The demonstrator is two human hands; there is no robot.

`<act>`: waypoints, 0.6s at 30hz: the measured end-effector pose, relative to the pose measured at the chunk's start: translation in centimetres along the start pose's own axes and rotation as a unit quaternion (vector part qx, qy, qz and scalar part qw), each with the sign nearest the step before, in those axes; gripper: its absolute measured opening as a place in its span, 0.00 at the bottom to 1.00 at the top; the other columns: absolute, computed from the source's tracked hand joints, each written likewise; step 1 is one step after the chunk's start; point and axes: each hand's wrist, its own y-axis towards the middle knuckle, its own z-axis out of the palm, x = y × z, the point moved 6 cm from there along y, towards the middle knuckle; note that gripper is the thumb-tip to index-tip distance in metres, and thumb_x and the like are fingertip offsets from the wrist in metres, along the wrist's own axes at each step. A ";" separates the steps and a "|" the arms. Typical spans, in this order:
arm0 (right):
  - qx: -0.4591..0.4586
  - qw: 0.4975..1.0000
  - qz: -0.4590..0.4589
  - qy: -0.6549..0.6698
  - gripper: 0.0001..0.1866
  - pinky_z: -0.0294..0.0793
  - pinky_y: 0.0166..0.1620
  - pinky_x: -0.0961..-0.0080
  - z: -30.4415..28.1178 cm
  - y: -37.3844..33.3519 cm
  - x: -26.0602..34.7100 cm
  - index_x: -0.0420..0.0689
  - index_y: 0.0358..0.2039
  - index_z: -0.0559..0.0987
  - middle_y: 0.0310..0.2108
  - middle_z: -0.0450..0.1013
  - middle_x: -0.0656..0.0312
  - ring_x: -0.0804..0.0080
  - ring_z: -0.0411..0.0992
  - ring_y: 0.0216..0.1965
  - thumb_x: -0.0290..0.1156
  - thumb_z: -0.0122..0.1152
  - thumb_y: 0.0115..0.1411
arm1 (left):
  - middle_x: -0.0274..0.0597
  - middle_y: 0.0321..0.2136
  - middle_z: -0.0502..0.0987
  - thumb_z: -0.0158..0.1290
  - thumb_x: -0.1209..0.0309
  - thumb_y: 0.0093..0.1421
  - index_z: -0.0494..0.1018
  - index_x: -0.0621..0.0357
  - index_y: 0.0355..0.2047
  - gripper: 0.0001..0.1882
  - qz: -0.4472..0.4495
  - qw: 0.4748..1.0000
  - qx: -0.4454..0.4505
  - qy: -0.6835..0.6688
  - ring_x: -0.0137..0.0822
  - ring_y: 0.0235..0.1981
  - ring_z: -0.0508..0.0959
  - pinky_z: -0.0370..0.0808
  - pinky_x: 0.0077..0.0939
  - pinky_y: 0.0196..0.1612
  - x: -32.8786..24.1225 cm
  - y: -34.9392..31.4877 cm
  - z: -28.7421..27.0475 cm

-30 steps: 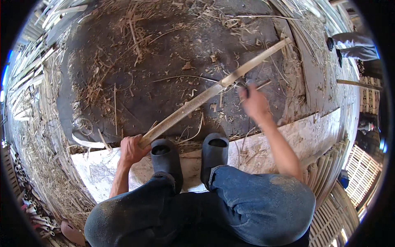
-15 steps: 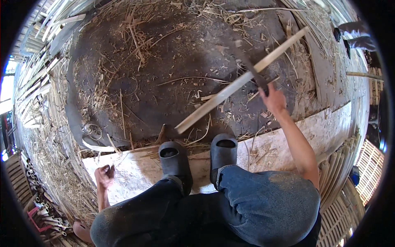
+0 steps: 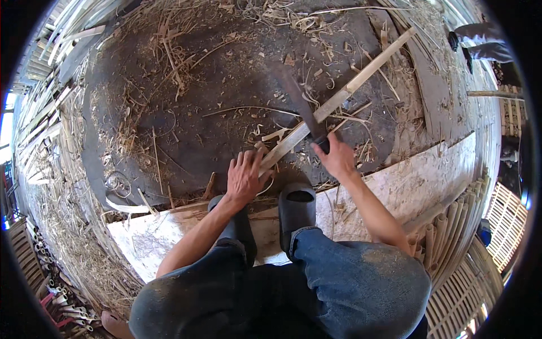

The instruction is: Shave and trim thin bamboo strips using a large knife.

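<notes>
A long pale strip of split bamboo [image 3: 372,69] slants from the lower middle up to the far right, above the dark mat [image 3: 226,90]. My left hand [image 3: 243,179] is closed around its near end, with the fingers bent over it. In my right hand [image 3: 340,160] is the handle of a machete, gripped tight. The dark machete blade [image 3: 307,113] points up and left and lies across the strip about midway along. Its tip is blurred by motion.
Curly shavings [image 3: 179,70] and thin slivers are strewn over the mat. My two grey clogs [image 3: 298,217] stand at its near edge on a pale board [image 3: 418,181]. Bamboo poles [image 3: 451,237] lie at the right, and another person's legs [image 3: 483,42] show at the far right.
My left hand has come up from the lower left and taken hold of the strip's near end. My right hand with the machete has moved left and nearer.
</notes>
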 end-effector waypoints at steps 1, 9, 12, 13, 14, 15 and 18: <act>-0.045 0.998 -0.031 -0.013 0.27 0.78 0.28 0.52 0.1 -0.4 0.1 0.40 0.46 0.71 0.22 0.77 0.45 0.45 0.79 0.26 0.54 0.57 0.65 | 0.48 0.44 0.73 0.63 0.58 0.57 0.66 0.59 0.58 0.33 0.004 1.000 -0.001 -0.003 0.49 0.47 0.73 0.72 0.44 0.47 0.1 0.5 0.5; -0.008 0.994 -0.029 0.102 0.27 0.76 0.24 0.53 -1.6 -3.3 2.4 0.37 0.44 0.71 0.20 0.76 0.45 0.41 0.78 0.24 0.54 0.55 0.67 | 0.52 0.38 0.74 0.63 0.63 0.52 0.69 0.63 0.44 0.23 -0.107 0.984 0.089 -0.114 0.54 0.42 0.76 0.74 0.45 0.46 4.7 -2.3 -2.2; 0.014 0.993 -0.084 0.082 0.28 0.75 0.21 0.56 0.4 -4.8 4.1 0.38 0.44 0.71 0.17 0.75 0.48 0.47 0.77 0.19 0.56 0.53 0.68 | 0.59 0.41 0.74 0.62 0.65 0.51 0.73 0.66 0.41 0.22 -0.110 0.983 0.131 -0.066 0.58 0.43 0.77 0.74 0.47 0.49 6.6 -4.3 -3.6; 0.030 0.991 -0.112 0.072 0.28 0.75 0.19 0.57 0.8 -5.4 5.2 0.39 0.43 0.71 0.16 0.74 0.49 0.50 0.77 0.17 0.57 0.53 0.68 | 0.59 0.41 0.74 0.62 0.65 0.51 0.73 0.66 0.41 0.22 -0.115 0.982 0.133 -0.064 0.58 0.43 0.77 0.74 0.47 0.49 6.7 -4.9 -3.8; 0.018 0.988 -0.140 0.058 0.28 0.74 0.17 0.59 0.4 -6.0 6.5 0.41 0.40 0.72 0.14 0.73 0.52 0.56 0.76 0.15 0.59 0.52 0.67 | 0.60 0.40 0.75 0.62 0.63 0.51 0.73 0.66 0.41 0.22 -0.150 0.978 0.122 -0.081 0.58 0.42 0.78 0.74 0.48 0.47 7.0 -5.3 -4.2; 0.022 0.988 -0.140 0.062 0.28 0.74 0.17 0.59 1.0 -6.4 7.0 0.41 0.40 0.72 0.14 0.73 0.52 0.56 0.76 0.15 0.59 0.52 0.67 | 0.62 0.39 0.77 0.61 0.61 0.52 0.74 0.67 0.42 0.23 -0.184 0.972 0.111 -0.097 0.58 0.40 0.79 0.74 0.49 0.46 7.2 -5.6 -4.6; -0.012 0.969 -0.244 0.029 0.31 0.70 0.12 0.67 1.8 -7.8 9.0 0.45 0.37 0.72 0.10 0.69 0.59 0.67 0.70 0.09 0.65 0.49 0.66 | 0.61 0.31 0.79 0.58 0.50 0.56 0.76 0.66 0.35 0.25 -0.282 0.940 0.169 -0.091 0.58 0.34 0.81 0.75 0.51 0.40 6.0 -5.8 -5.7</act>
